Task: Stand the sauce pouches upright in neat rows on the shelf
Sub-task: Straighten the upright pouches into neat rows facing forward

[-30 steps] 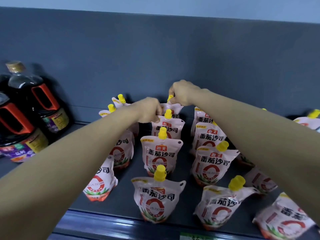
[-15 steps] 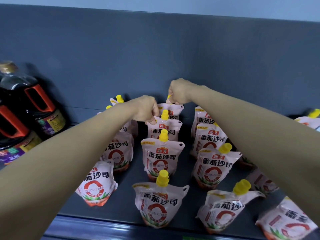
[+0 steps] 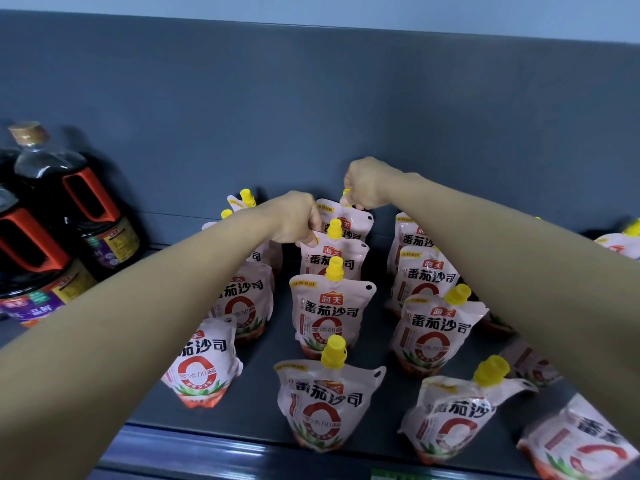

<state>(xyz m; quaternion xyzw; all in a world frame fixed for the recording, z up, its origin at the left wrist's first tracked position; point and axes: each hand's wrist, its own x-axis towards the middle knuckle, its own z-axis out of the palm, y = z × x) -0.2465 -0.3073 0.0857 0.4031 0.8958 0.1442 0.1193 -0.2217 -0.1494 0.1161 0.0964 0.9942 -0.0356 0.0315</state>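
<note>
Several white tomato-sauce pouches with yellow caps stand in rows on the dark grey shelf (image 3: 263, 407). The rearmost pouch of the middle row (image 3: 349, 220) is held at both ends: my right hand (image 3: 367, 183) pinches its yellow cap, and my left hand (image 3: 298, 218) grips its top left corner. In front of it stand the second pouch (image 3: 332, 258), the third pouch (image 3: 330, 313) and the front pouch (image 3: 323, 407). My forearms hide parts of the left and right rows.
Two dark sauce jugs (image 3: 79, 209) with orange handles stand at the left. A pouch (image 3: 585, 445) at the front right leans over. Another pouch (image 3: 620, 240) sits far right by the shelf's back wall (image 3: 311, 116). The shelf's front lip (image 3: 207, 452) runs along the bottom.
Both hands have stayed on the rearmost middle pouch. My head has shifted slightly, so the view of the rows slid a little lower.
</note>
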